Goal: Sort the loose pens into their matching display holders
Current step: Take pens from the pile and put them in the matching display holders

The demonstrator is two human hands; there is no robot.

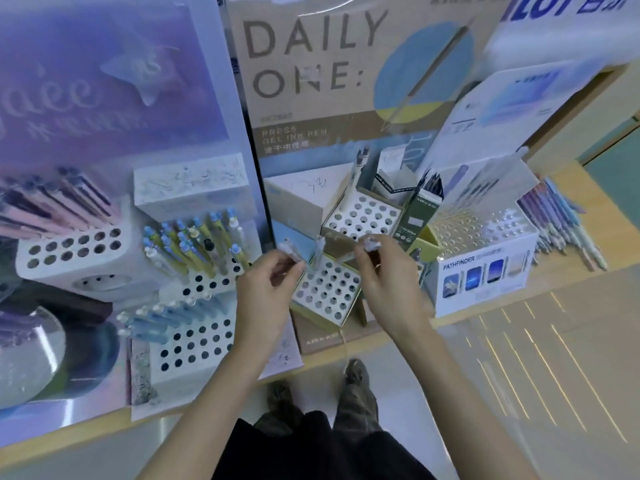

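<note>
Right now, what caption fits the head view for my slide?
Left hand and right hand each hold pale pens at the white perforated holder.

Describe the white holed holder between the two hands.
The holder is a small box: white top pierced by a grid of round holes, tan cardboard-looking sides. It sits tilted toward the viewer at the foot of the DAILY ONE display. Nearly every hole is empty; one pale pen stands at its back left. The left hand, pinching a second pen, hovers at its left edge; the right hand, pinching a third pen, at its right. Whether either touches it is unclear.
</note>
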